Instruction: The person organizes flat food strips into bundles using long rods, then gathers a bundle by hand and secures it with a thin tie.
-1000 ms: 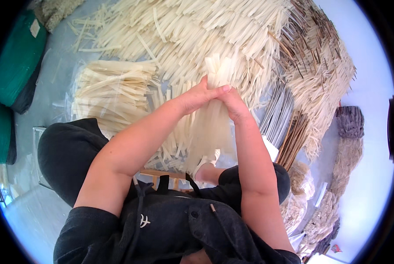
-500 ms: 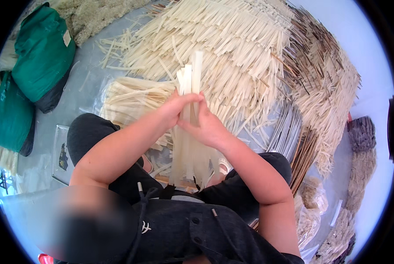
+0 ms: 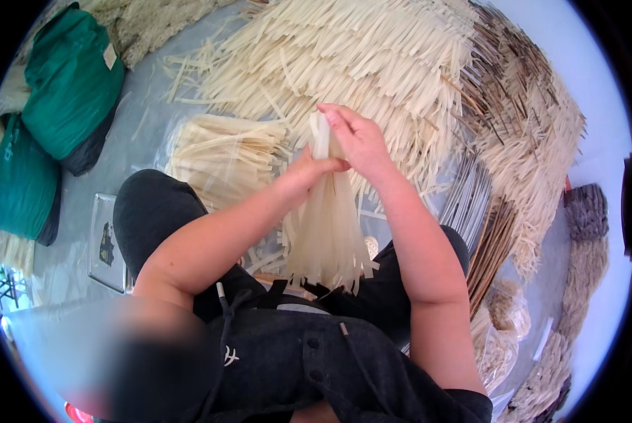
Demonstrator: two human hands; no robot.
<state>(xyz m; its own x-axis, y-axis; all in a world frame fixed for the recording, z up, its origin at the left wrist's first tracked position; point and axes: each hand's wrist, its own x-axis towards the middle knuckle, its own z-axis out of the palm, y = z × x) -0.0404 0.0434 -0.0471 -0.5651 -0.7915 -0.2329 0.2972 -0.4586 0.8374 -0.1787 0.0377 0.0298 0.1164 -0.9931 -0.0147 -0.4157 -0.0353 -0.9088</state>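
Hands (image 3: 341, 151) both pinch the top of your strip bundle (image 3: 328, 229), pile (image 3: 372, 63) at twelve o'clock; next, square its ends.

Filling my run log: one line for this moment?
left hand: grips pale strip bundle | right hand: pinches bundle top | strip pile: behind

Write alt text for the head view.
Both hands, left hand and right hand, grip the top of a pale flat-strip bundle hanging over the lap. Heaps of pale loose strips and green sacks lie beyond.
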